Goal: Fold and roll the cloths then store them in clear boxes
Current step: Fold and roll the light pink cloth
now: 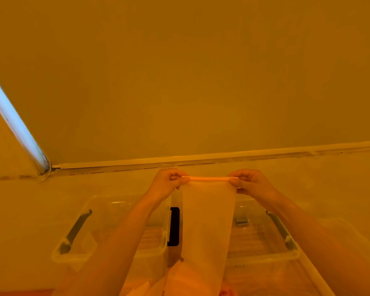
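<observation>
**Amber wash over everything**

A heavy orange-yellow cast floods the whole view, flattening colour and contrast. The one cool note is a bright bluish-white strip (13, 122) slanting down the left edge, perhaps daylight at a blind's edge. Shadows are faint and soft. Slight glare glints on the clear boxes (107, 201). Straight lines bow toward the edges, and the bottom foreground goes soft and blurry.
</observation>
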{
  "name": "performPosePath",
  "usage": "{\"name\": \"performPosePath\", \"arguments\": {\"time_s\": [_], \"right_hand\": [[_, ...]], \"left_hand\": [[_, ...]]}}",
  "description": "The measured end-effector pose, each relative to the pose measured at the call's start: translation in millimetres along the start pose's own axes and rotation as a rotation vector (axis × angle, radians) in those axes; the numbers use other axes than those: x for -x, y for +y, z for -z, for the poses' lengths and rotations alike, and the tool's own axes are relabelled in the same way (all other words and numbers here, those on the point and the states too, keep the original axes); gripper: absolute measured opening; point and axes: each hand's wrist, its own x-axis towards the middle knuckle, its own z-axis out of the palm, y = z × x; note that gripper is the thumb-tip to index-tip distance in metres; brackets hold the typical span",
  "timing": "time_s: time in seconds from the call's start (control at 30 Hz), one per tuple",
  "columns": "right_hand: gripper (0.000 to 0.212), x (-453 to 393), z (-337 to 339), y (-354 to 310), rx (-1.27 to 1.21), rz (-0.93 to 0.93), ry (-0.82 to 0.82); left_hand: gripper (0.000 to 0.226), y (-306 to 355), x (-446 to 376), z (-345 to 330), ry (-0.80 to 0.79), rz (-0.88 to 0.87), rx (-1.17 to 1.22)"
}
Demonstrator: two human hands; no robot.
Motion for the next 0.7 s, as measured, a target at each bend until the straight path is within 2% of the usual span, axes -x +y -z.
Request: {"name": "performPosePath", "arguments": {"time_s": [0.2, 0.53, 0.7], "right_hand": [[0.017, 0.6, -3.0, 0.0, 0.028, -0.001, 0.017], [0.02, 3.1, -1.2, -7.9, -0.157, 0.033, 0.043], [0.015, -0.4, -1.7, -4.9, -0.161, 0.033, 0.069]], "left_hand": [[0.011, 3.0, 1.2, -3.9, -0.033, 0.023, 0.037], [0.027, 0.5, -0.7, 0.3, -0.038, 0.048, 0.317], [0.01, 2.4, -1.3, 0.2, -0.016, 0.039, 0.227]]}}
